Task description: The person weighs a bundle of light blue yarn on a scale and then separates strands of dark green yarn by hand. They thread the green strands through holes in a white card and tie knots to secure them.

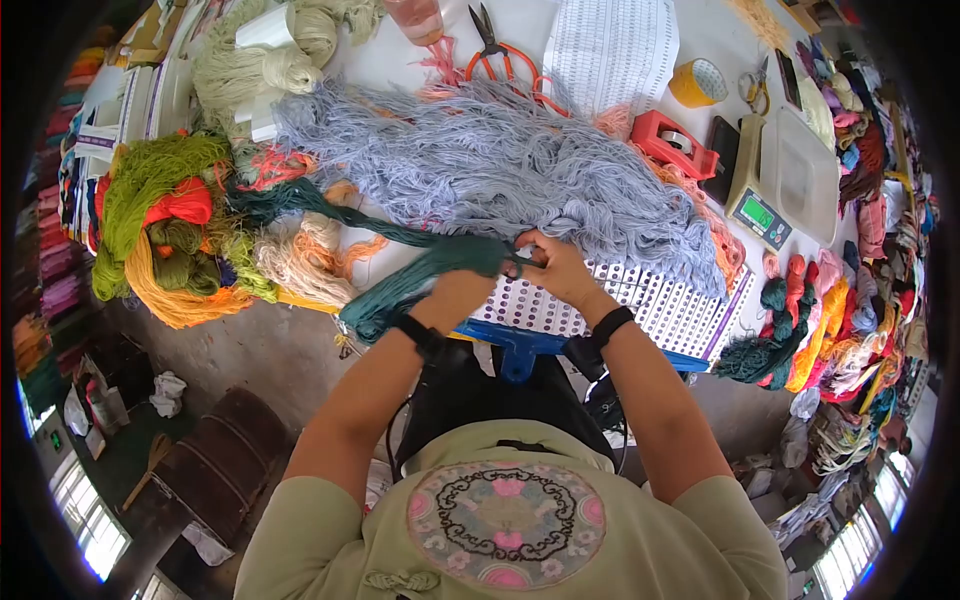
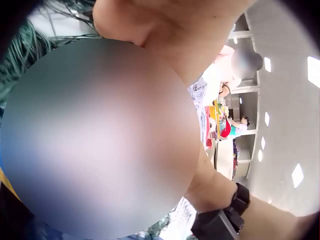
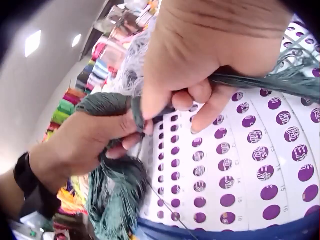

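Note:
A dark green yarn skein [image 1: 415, 268] lies across the table edge and runs up into the hands. My left hand [image 1: 462, 298] grips it near its right end; its fingers curl round the bundle in the right wrist view, with loose yarn [image 3: 117, 200] hanging below. Close beside it, my right hand [image 1: 562, 272] pinches the green yarn at a tight loop [image 3: 137, 113]. From under the right palm more green strands [image 3: 270, 82] trail across. Beneath both hands lies a white sheet [image 1: 640, 300] with rows of purple dots. A large blurred disc covers much of the left wrist view.
A big heap of pale blue yarn [image 1: 500, 165] lies just beyond the hands. Orange-handled scissors [image 1: 490, 50], a red tape dispenser [image 1: 672, 142] and a digital scale [image 1: 762, 215] stand farther back. Colourful skeins [image 1: 165, 225] hang over the left edge, others [image 1: 800, 320] on the right.

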Demonstrator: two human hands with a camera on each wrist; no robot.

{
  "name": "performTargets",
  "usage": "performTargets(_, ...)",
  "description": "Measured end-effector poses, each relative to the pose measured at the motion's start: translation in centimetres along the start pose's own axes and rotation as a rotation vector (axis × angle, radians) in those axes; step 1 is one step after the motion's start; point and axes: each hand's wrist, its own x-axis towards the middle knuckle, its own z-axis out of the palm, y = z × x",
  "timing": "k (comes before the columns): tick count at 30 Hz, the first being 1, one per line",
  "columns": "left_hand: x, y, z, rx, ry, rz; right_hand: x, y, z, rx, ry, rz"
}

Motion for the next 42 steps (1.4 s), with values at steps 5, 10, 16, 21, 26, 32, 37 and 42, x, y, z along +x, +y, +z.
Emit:
performTargets(5, -3.7, -4.9, -9.5, -1.191, -0.092, -0.117, 0.4, 0.8, 2.0, -0.19, 0.271, -0.155)
performTargets(10, -10.4, -5.5, -17.6, -1.317, 0.118, 0.036, 0.2, 0.3, 1.7, -0.187, 0.202, -0.075)
performTargets(16, -13.0, -6.0, -21.6, -1.242, 0.665, 0.217, 0.2, -0.1, 1.8, -0.206, 0.183, -0.011)
performTargets(21, -14.6, -3.9, -18.7, -0.454, 0.76, -0.044, -0.1, -0.7, 2.1, -0.238, 0.221, 0.005)
performTargets(26, -16.1, -1.3, -12.1, -0.695, 0.304, 0.358, -0.5, -0.9, 4.7, -0.141, 0.342, 0.045)
performTargets(32, -21.1, 3.3, -9.1, -0.941, 0.119, 0.693, -8.7, -15.3, 6.7, 0.488, 0.342, -0.173)
performTargets(37, -23.9, 4.2, -7.8, -0.817, -0.111, 0.862, -14.3, -24.0, 6.9, 0.617, 0.214, -0.387)
performTargets(42, -27.0, 4.2, -8.6, -0.852, -0.129, 0.814, -16.0, -24.6, 8.2, 0.711, 0.271, -0.371)
